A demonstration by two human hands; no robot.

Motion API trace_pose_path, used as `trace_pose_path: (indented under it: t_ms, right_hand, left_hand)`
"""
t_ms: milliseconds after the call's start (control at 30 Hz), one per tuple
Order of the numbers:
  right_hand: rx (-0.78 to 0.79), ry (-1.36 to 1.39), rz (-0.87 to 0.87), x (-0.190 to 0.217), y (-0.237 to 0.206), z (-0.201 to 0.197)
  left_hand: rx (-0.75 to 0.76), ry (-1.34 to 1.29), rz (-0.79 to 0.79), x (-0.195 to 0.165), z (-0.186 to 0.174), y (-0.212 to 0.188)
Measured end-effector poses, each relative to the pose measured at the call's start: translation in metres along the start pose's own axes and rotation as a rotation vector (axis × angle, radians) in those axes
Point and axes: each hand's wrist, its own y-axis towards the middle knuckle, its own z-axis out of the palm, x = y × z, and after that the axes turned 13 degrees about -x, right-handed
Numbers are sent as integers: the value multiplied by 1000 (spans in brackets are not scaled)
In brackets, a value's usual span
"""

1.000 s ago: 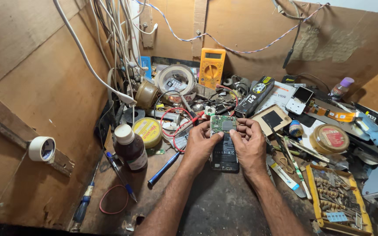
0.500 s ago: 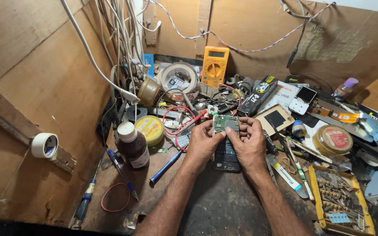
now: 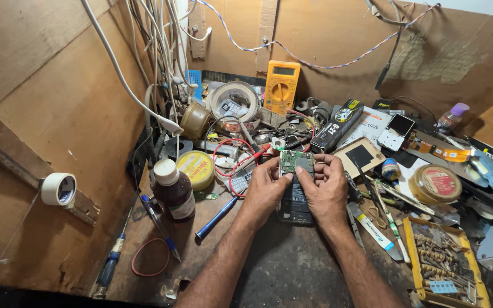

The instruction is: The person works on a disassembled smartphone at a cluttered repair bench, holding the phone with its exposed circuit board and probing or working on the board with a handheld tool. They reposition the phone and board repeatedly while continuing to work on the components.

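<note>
Meanwhile, left hand and right hand pinch a green circuit board over an opened phone; seating it squarely likely follows.

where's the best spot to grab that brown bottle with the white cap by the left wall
Probably around the body of the brown bottle, below its white cap. It stands upright, and its front side faces bare bench, so come from there; the yellow tin crowds its right.

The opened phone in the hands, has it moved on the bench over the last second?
No. The opened phone sits just right of the red wire loop and below the yellow multimeter, as before; both hands grip it alike.
</note>
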Motion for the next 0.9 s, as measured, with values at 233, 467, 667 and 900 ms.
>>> trace_pose_path:
  t_ms: [233,467,667,900]
  right_hand:
    - [-2,-87,-10,9,-2,0]
    - [-83,78,-92,2,-2,0]
    - [-167,-14,-215,1,-7,-4]
    - [-173,-32,-167,7,-8,-3]
  left_hand:
    - [-4,-47,9,2,1,-1]
    - [25,-149,-62,0,-1,2]
    - [33,-209,-88,3,-1,5]
    - [-11,-188,-95,5,1,7]
